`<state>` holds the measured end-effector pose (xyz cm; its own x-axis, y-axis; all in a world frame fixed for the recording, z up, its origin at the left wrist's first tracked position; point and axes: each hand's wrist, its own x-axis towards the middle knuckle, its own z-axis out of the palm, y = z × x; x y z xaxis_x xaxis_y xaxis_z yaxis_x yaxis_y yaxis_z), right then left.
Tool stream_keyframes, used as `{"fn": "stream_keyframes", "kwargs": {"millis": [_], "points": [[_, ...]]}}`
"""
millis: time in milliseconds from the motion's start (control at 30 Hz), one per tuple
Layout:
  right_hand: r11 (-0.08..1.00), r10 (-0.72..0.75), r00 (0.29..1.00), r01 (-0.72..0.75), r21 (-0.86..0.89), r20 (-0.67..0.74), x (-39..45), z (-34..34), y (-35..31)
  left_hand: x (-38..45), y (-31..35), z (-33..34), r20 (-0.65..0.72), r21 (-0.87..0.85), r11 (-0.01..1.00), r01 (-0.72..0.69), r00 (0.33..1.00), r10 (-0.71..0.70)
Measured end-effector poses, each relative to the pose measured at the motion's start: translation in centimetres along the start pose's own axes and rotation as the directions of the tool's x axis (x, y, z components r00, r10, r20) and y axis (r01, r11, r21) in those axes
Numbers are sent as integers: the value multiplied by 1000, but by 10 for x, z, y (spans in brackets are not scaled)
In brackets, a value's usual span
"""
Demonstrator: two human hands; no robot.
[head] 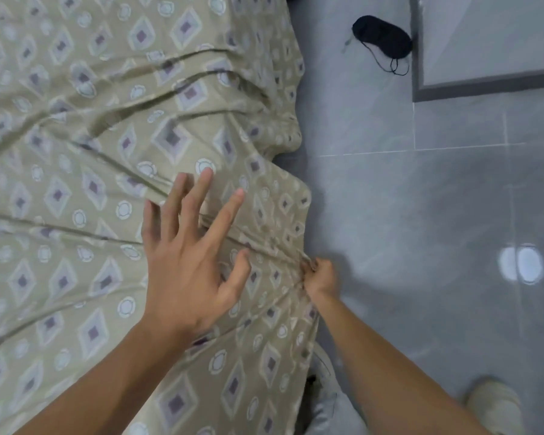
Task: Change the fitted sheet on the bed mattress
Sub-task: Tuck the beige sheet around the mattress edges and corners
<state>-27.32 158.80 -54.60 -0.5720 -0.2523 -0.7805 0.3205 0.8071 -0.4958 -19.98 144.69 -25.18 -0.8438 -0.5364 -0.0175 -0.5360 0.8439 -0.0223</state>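
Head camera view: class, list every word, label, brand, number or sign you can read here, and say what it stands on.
None: no readable text anywhere.
The sheet bears only a diamond and ring pattern.
The black eye mask, the floor tiles and the shoe show no lettering.

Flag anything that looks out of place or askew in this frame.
A black sleep mask lies on the grey tiled floor beside the bed, an odd spot for it. The patterned sheet is heavily wrinkled, bunched where the right hand grips its edge; the left hand spreads over it.
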Motion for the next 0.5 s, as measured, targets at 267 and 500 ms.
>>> {"fn": "stream_keyframes", "kwargs": {"millis": [267, 500], "points": [[891, 261, 953, -299, 343, 154, 12, 3, 9, 0, 8, 6, 14, -36, 999, 28, 1000, -28], [720, -17, 830, -377, 583, 558, 17, 5, -41, 1, 10, 5, 38, -2, 1000, 17, 999, -17]]}}
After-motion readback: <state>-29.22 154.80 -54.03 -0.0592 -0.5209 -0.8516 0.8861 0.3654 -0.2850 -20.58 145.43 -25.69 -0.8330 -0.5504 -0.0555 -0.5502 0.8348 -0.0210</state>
